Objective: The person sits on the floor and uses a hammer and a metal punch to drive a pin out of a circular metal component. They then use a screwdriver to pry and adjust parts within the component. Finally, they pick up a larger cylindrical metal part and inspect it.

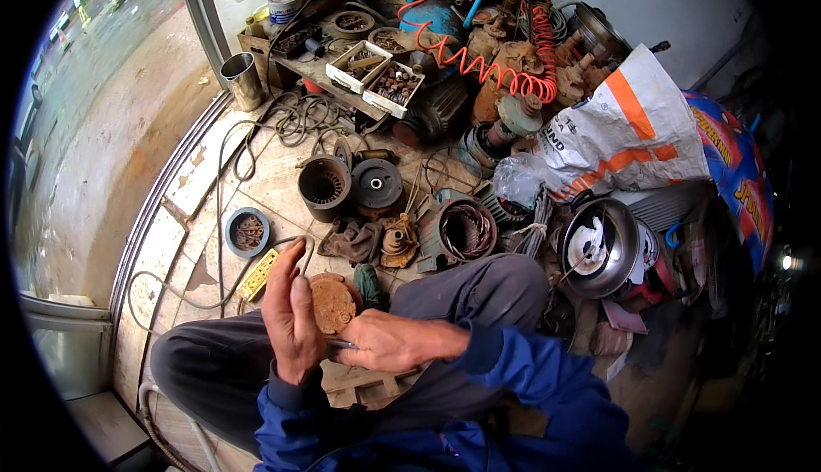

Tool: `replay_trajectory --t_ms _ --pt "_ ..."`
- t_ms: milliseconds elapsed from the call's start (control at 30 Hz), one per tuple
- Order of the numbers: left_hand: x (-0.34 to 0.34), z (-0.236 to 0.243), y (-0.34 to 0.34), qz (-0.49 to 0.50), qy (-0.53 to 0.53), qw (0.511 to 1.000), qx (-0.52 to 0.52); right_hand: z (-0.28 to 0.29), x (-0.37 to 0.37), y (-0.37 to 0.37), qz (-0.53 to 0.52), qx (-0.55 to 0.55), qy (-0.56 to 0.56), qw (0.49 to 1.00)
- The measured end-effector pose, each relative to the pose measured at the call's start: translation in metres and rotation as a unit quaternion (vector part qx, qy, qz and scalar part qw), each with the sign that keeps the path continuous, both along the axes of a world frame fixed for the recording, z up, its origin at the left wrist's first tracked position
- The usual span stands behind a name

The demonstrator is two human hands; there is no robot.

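Note:
A rusty round metal part [332, 303] is between my hands, above my crossed legs. My left hand [289, 322] is raised on its left side, fingers long and pressed together. A thin grey metal rod [307, 256] lies against its fingertips and thumb. My right hand [385, 339] is closed low against the rusty part, palm down. From under its fingers a shiny metal tool handle [340, 345] sticks out toward my left wrist; its working end is hidden. Behind the part lies a dark green cloth-like piece [369, 286].
Ahead stand a motor housing [466, 231], a dark cylinder [324, 185] and a black pulley [377, 183]. A blue-grey bowl of screws [248, 233] and a yellow power strip [259, 275] are at left, among cables. A steel pan [601, 245] and white sack [629, 134] stand right.

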State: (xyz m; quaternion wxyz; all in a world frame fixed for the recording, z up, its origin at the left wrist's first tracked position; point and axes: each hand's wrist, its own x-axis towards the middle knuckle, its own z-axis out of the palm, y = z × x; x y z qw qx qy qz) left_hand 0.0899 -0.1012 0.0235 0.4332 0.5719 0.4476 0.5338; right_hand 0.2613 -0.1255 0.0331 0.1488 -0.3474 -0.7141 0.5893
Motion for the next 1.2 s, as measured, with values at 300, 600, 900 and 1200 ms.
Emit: replay_trajectory --t_ms 300,600,900,1200 --pt "0.029 0.017 0.044 -0.189 0.089 0.978 0.009 0.016 -0.031 -0.048 -0.325 -0.126 0.035 0.937" --pt "0.051 0.021 0.062 -0.324 0.157 0.93 0.069 0.006 -0.065 -0.064 -0.502 -0.114 0.163 0.842" --pt "0.019 0.01 0.001 -0.049 -0.087 0.994 -0.043 0.013 -0.032 -0.058 -0.454 0.078 0.055 0.886" --pt "0.028 -0.022 -0.109 0.048 -0.024 0.996 0.077 0.05 0.013 -0.021 0.053 0.56 -0.236 0.793"
